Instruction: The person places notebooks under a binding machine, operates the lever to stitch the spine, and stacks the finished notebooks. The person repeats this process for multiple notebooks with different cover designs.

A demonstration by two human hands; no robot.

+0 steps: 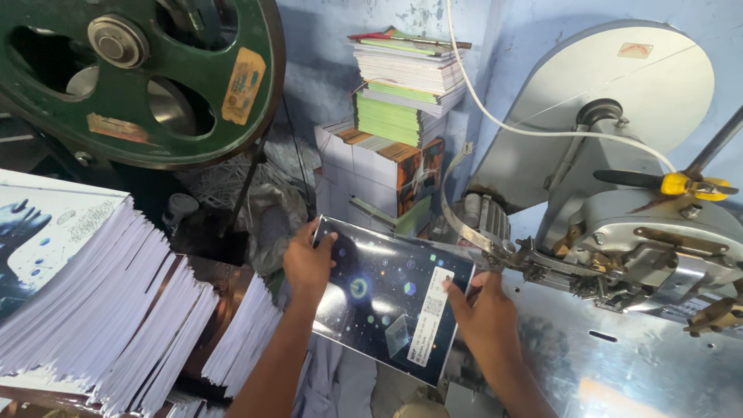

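While gripped: one booklet [387,306], two hands.

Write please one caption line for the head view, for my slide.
Both hands, left hand and right hand, hold a dark glossy booklet beside a stitching machine.

A print-finishing and bookbinding workshop is showing here: a green cast flywheel [147,73] is looming at 11 o'clock, a wire-stitching machine [619,255] is sitting at 3 o'clock, and stacked booklets [402,93] and loose sheaf piles [116,310] are crowding 12 and 8 o'clock.
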